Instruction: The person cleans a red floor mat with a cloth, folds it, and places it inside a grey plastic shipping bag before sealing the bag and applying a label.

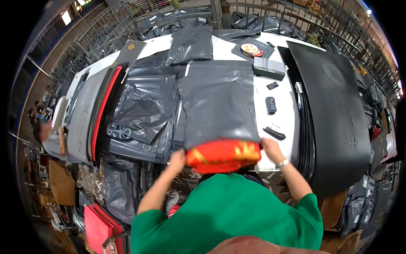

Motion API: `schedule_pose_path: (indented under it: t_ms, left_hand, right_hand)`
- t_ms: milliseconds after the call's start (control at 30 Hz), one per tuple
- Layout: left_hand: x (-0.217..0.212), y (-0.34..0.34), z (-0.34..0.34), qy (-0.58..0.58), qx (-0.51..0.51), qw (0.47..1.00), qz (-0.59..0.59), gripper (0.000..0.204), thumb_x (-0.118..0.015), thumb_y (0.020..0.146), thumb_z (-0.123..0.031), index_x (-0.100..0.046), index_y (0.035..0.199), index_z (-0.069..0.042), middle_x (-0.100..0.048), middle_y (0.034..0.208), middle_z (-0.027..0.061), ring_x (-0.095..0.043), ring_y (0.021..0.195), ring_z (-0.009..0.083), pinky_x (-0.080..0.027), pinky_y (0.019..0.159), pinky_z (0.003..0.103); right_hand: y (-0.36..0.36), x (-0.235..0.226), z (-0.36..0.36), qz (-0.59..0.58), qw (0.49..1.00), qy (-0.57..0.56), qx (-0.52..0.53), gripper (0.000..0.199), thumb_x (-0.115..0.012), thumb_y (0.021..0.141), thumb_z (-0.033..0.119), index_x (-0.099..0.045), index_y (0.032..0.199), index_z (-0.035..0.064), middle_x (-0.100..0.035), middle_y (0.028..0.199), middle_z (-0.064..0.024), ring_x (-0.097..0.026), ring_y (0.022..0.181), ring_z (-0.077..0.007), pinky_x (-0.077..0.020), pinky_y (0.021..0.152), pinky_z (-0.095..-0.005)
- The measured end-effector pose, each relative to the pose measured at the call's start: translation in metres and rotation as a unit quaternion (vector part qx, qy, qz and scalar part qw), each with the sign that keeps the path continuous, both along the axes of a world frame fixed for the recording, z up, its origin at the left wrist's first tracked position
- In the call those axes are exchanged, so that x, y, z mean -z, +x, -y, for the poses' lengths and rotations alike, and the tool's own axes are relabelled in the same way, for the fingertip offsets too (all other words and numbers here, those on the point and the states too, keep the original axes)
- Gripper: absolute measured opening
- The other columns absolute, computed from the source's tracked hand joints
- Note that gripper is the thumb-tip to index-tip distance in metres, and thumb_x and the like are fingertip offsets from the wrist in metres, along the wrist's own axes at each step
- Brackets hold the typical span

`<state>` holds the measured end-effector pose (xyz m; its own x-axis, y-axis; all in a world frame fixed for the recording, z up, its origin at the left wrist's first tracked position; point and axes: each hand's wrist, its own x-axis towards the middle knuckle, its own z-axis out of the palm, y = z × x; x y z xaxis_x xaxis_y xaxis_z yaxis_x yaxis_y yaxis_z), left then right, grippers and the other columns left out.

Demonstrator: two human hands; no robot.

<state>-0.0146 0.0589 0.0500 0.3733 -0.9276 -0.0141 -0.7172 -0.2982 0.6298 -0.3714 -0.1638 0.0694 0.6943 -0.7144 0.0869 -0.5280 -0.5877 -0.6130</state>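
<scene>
A dark grey plastic mailing bag (pixel 220 106) lies on the white table in front of me, its mouth toward my body. Out of that mouth sticks a folded red textile with yellow patterning (pixel 224 157), slightly blurred; the rest of it is hidden in the bag. At the mouth's left corner, my left hand (pixel 178 160) is closed, apparently on the bag's edge. My right hand (pixel 272 149) grips the right corner the same way. The fingertips of both hands are partly hidden.
Stacked grey bags (pixel 141 106) lie to the left, beside grey and red sheets (pixel 101 112). Black mats (pixel 334 110) overhang the right side. An open box (pixel 269 67), small black tags (pixel 271 105) and a black-handled tool (pixel 274 133) sit right of the bag. Another person (pixel 50 137) is at far left.
</scene>
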Motion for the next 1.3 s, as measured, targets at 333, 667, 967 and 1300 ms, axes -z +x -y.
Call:
schedule_pose_path:
  t_ms: [333, 667, 967, 1300]
  left_hand:
    - [-0.21, 0.034, -0.008, -0.455, -0.204, 0.764, -0.409, 0.031, -0.052, 0.086, -0.026, -0.056, 0.105, -0.002, -0.061, 0.095, 0.0088, -0.062, 0.075, 0.0198, -0.05, 0.072, 0.032]
    - [-0.312, 0.08, 0.08, -0.57, -0.052, 0.747, -0.339, 0.027, -0.045, 0.091, -0.022, -0.057, 0.102, -0.001, -0.061, 0.094, 0.0081, -0.06, 0.082, 0.0181, -0.047, 0.076, 0.031]
    - [0.075, -0.022, -0.087, -0.13, -0.255, 0.908, -0.306, 0.024, -0.053, 0.088, -0.021, -0.058, 0.086, 0.002, -0.057, 0.085, 0.003, -0.05, 0.082, 0.0153, -0.04, 0.075, 0.029]
    - [-0.005, -0.079, 0.017, -0.159, -0.111, 0.978, -0.074, 0.025, -0.057, 0.079, -0.002, -0.054, 0.104, 0.0, -0.057, 0.101, 0.0113, -0.056, 0.095, 0.0206, -0.043, 0.085, 0.029]
  right_hand:
    - [0.027, -0.229, 0.013, 0.488, 0.823, 0.286, -0.052, 0.021, -0.05, 0.089, 0.014, -0.057, 0.1, -0.0025, -0.06, 0.088, -0.003, -0.056, 0.079, -0.0076, -0.0443, 0.069, -0.0217]
    - [0.09, -0.323, 0.047, 0.61, 0.778, 0.149, -0.023, 0.018, -0.05, 0.091, 0.017, -0.058, 0.087, 0.0018, -0.056, 0.076, 0.0016, -0.049, 0.064, -0.0073, -0.042, 0.059, -0.0213]
    - [-0.016, 0.038, -0.075, 0.235, 0.877, 0.35, 0.232, 0.021, -0.05, 0.09, 0.015, -0.058, 0.093, -0.0038, -0.057, 0.069, -0.0047, -0.057, 0.048, -0.0143, -0.0451, 0.045, -0.0256]
    - [-0.031, 0.057, -0.108, 0.167, 0.851, 0.462, 0.184, 0.02, -0.055, 0.088, 0.015, -0.054, 0.077, -0.0024, -0.057, 0.059, -0.0034, -0.062, 0.054, -0.0119, -0.0467, 0.047, -0.0213]
